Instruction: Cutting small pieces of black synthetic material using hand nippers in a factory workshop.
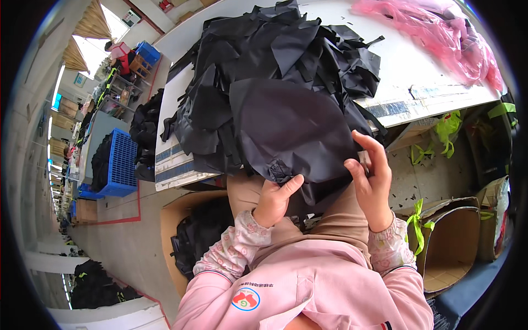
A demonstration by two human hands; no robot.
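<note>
A black fabric piece (297,124) with a rounded outline spreads over my lap and the table's front edge. Its lower left part carries a small stitched patch (279,170). My left hand (275,201) grips the near edge beside that patch, thumb on top and fingers hidden underneath. At the right edge of the piece is my right hand (375,179), its index finger and thumb curved and apart. Something small and pale shows between those fingers; its kind is not clear. Behind the piece rises a large heap of black fabric pieces (253,47) with straps.
The heap lies on a white table (407,66), with a pink plastic bag (434,38) at the far right. Cardboard boxes stand by my legs, one with black pieces (203,231) at left, another (451,250) at right. A blue crate (118,162) stands farther left.
</note>
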